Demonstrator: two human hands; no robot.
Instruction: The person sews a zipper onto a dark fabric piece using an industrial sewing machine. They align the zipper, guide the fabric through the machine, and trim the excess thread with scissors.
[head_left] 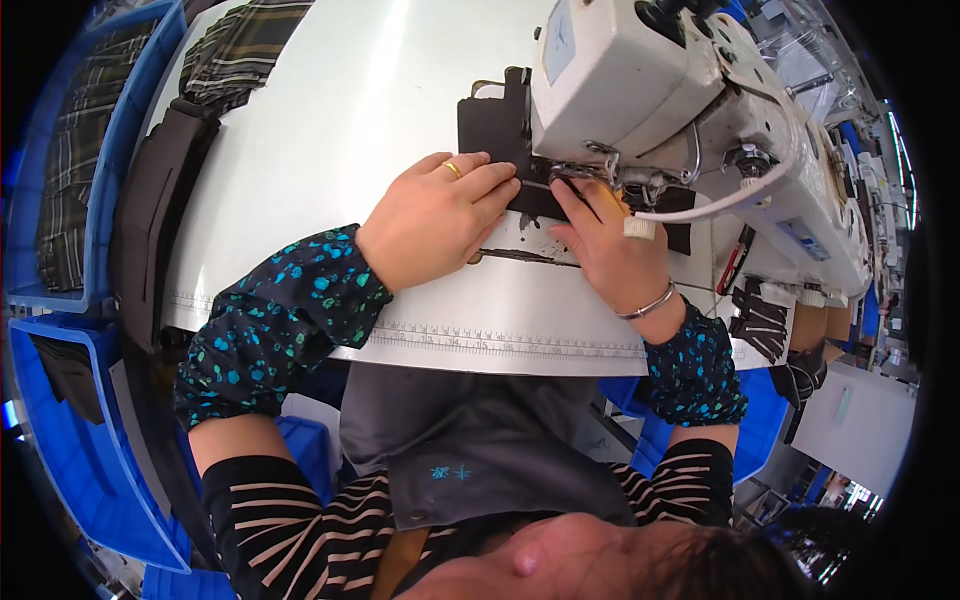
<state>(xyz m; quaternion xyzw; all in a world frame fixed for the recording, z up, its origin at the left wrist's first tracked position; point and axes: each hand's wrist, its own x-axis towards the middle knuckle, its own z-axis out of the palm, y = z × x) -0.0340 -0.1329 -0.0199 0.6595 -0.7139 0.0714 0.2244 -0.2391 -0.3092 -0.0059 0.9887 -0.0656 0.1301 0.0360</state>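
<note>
A piece of black fabric [488, 132] lies under the head of a white sewing machine [615, 95]. My left hand [435, 215], with a ring on one finger, rests flat on the fabric's near left edge, its fingers stretched out toward the needle area. Close to the presser foot [575, 172], my right hand [612, 245] presses on the fabric with fingers spread; a bracelet circles its wrist. The needle and part of the fabric are hidden by the machine head and my right fingers.
A measuring scale [480, 345] runs along the white table's front edge. Dark folded pieces [165, 210] and plaid fabric [240, 55] lie at the left. Blue bins [100, 180] stand beyond them. Right of the machine bed are a red-and-black tool [736, 258] and black strips [760, 320].
</note>
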